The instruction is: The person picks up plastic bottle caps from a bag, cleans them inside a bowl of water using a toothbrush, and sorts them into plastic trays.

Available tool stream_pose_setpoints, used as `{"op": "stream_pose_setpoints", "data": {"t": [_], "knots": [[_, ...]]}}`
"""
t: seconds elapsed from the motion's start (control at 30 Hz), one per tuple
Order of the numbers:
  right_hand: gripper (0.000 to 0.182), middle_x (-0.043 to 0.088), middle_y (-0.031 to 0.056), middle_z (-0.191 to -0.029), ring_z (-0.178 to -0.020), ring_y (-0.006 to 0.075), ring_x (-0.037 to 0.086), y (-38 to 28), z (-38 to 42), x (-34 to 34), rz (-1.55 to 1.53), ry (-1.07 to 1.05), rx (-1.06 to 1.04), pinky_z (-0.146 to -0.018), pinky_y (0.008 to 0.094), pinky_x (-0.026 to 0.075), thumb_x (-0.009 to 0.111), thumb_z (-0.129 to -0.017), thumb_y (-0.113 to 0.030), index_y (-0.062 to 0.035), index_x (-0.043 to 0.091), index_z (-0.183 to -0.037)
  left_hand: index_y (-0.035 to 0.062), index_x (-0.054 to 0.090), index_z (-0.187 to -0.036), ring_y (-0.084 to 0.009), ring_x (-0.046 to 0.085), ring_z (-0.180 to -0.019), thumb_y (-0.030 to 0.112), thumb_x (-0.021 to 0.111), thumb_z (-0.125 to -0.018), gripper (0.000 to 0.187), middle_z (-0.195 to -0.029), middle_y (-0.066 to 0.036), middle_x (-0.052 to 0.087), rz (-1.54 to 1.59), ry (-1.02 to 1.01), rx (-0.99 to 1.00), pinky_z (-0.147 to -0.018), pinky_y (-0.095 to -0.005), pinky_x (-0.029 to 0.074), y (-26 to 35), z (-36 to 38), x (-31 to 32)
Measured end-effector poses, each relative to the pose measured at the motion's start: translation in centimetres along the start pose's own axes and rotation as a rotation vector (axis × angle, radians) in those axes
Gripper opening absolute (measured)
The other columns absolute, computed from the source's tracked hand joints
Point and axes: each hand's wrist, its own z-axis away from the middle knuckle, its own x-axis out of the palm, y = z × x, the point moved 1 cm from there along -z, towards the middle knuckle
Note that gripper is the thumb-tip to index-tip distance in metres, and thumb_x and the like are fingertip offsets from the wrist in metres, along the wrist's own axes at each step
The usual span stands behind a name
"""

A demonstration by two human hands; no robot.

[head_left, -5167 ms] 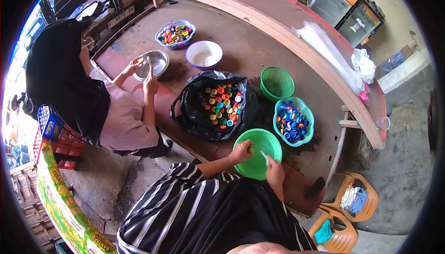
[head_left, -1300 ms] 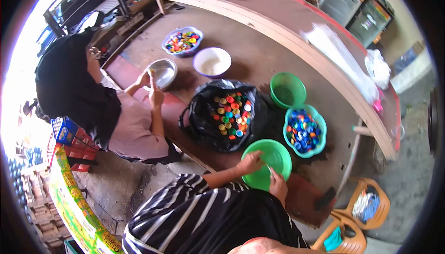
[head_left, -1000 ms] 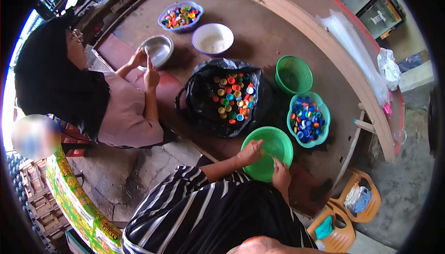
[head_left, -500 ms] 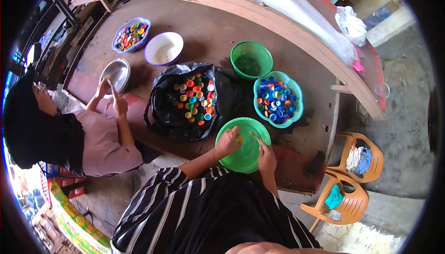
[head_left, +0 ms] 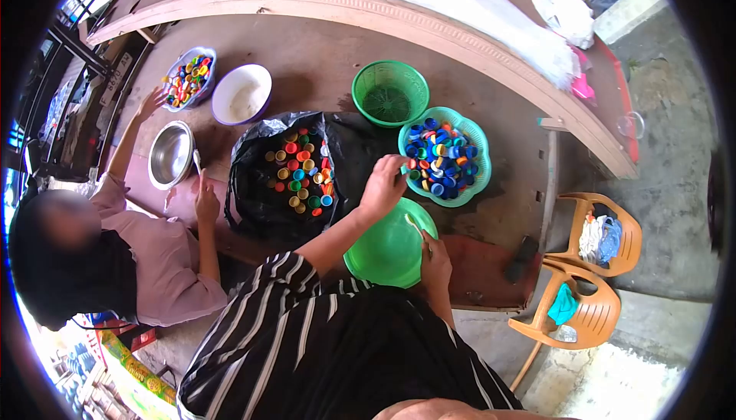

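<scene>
My left hand [head_left: 386, 185] is at the near-left rim of the teal basket [head_left: 482, 177], its fingers closed around a reddish bottle cap [head_left: 412, 164] that is partly hidden. Inside that basket lie many bottle caps [head_left: 443, 161], mostly blue. In my right hand [head_left: 436, 261] is a thin pale toothbrush [head_left: 414, 224], held over the green basin [head_left: 374, 250]. The basin stands at the table's near edge and looks light green inside. Left of it, a black plastic bag [head_left: 244, 182] is spread open with mixed-colour caps [head_left: 301, 175] on it.
A dark green basket [head_left: 391, 75] stands behind the teal one. A white bowl [head_left: 241, 92], a metal bowl [head_left: 171, 155] and a lavender basket of caps [head_left: 188, 81] are to the left, by a co-worker [head_left: 146, 244]. Orange chairs [head_left: 586, 320] stand right of the table [head_left: 307, 44].
My left hand has moved from the green basin up to the teal basket's rim. My right hand stays at the basin. The co-worker's one hand has moved to the lavender basket. The view has shifted.
</scene>
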Motion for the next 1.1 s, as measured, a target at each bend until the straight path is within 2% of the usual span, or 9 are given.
{"op": "stream_pose_setpoints", "data": {"t": [0.13,0.2,0.37,0.4,0.53,0.83,0.97,1.07,1.1], "knots": [[0.031,0.062,0.0104,-0.100,-0.086,0.0305,0.064,-1.0,-1.8,0.1,-0.007,-0.066,0.015,-0.071,0.0386,0.050,0.057,-0.091,-0.013,-0.0178,0.062,-0.121,0.0022,0.056,-0.099,-0.0290,0.057,-0.085,-0.006,0.059,-0.081,0.020,-0.093,-0.013,0.056,-0.199,0.197,-0.027,-0.073,-0.0362,0.050,-2.4,3.4,-6.0],[0.030,0.062,0.0100,-0.099,-0.085,0.0299,0.064,-1.2,-2.9,0.6,-0.019,-0.058,-0.049,-0.071,0.0382,0.050,0.056,-0.091,-0.013,-0.0174,0.062,-0.121,0.0031,0.056,-0.097,-0.0289,0.057,-0.084,-0.005,0.058,-0.081,0.018,-0.093,-0.013,0.055,-0.267,0.239,-0.164,-0.071,-0.0367,0.049,-5.4,5.4,-8.8],[0.028,0.063,0.0123,-0.101,-0.088,0.0300,0.063,-2.1,-4.8,1.0,-0.070,-0.076,-0.131,-0.074,0.0369,0.049,0.055,-0.092,-0.012,-0.0112,0.063,-0.119,0.0030,0.057,-0.097,-0.0344,0.055,-0.087,-0.002,0.060,-0.080,0.019,-0.093,-0.016,0.054,-0.447,0.330,-0.314,-0.076,-0.0434,0.046,-10.8,7.4,-14.2],[0.028,0.063,0.0123,-0.101,-0.089,0.0302,0.063,-2.1,-5.0,1.0,-0.072,-0.098,-0.123,-0.074,0.0369,0.049,0.055,-0.092,-0.012,-0.0112,0.063,-0.119,0.0028,0.060,-0.102,-0.0338,0.059,-0.088,0.001,0.064,-0.080,0.022,-0.099,-0.016,0.057,-0.537,0.308,-0.314,-0.076,-0.0417,0.049,-13.3,7.9,-14.7],[0.029,0.062,0.0126,-0.102,-0.089,0.0304,0.063,-2.0,-5.1,0.8,-0.085,-0.134,-0.123,-0.074,0.0369,0.049,0.054,-0.092,-0.012,-0.0114,0.063,-0.119,0.0050,0.059,-0.115,-0.0363,0.053,-0.105,0.001,0.067,-0.076,0.040,-0.111,-0.017,0.055,-0.616,0.214,-0.294,-0.092,-0.0431,0.044,-14.1,5.5,-13.6],[0.029,0.061,0.0078,-0.096,-0.081,0.0293,0.063,-2.1,-2.2,1.1,-0.004,-0.202,-0.214,-0.065,0.0386,0.051,0.057,-0.090,-0.016,-0.0164,0.062,-0.119,0.0048,0.064,-0.098,-0.0348,0.055,-0.094,0.002,0.061,-0.074,0.025,-0.101,-0.016,0.058,-0.766,0.096,-0.224,-0.083,-0.0427,0.044,-17.3,3.8,-12.0],[0.030,0.060,0.0066,-0.097,-0.083,0.0303,0.062,-1.0,-0.6,3.3,0.146,-0.168,-0.226,-0.066,0.0412,0.051,0.056,-0.089,-0.013,-0.0168,0.062,-0.119,0.0011,0.059,-0.093,-0.0363,0.056,-0.089,-0.001,0.060,-0.071,0.022,-0.093,-0.018,0.058,-0.732,0.142,-0.168,-0.077,-0.0458,0.045,-16.3,5.0,-12.8],[0.032,0.059,0.0068,-0.098,-0.084,0.0307,0.062,-1.3,0.2,3.5,0.211,-0.382,-0.220,-0.067,0.0431,0.050,0.055,-0.089,-0.012,-0.0170,0.061,-0.120,0.0035,0.058,-0.088,-0.0341,0.059,-0.074,0.002,0.065,-0.072,0.018,-0.081,-0.015,0.059,-0.634,0.279,-0.182,-0.066,-0.0437,0.047,-16.9,6.3,-13.8],[0.032,0.059,0.0069,-0.098,-0.085,0.0306,0.063,-1.6,0.2,3.5,0.191,-0.324,-0.223,-0.067,0.0431,0.051,0.055,-0.089,-0.012,-0.0170,0.061,-0.120,0.0037,0.058,-0.087,-0.0333,0.059,-0.071,0.002,0.065,-0.072,0.017,-0.079,-0.015,0.059,-0.603,0.326,-0.181,-0.064,-0.0431,0.048,-16.4,6.8,-14.2]]}}
